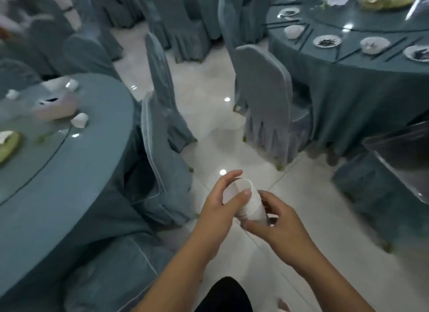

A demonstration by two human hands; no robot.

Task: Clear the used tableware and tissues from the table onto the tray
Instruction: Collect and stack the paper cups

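Both hands hold a stack of white disposable cups (249,201) over the floor, mouth pointing up and away. My left hand (222,202) grips the upper part near the rim, and my right hand (276,221) holds the lower end. On the round table at left (69,172) lie a crumpled tissue (80,120), a pale bowl-like dish (55,107) and a greenish plate (7,147). The round table at right (348,84) carries several used white plates (327,41) and chopsticks. No tray can be clearly made out; the picture is blurred.
Chairs in blue-grey covers (264,98) stand around both tables and line the aisle (162,135). White tiled floor (209,116) runs between them. A dark grey box-like edge (399,149) juts in at right. More covered chairs fill the background.
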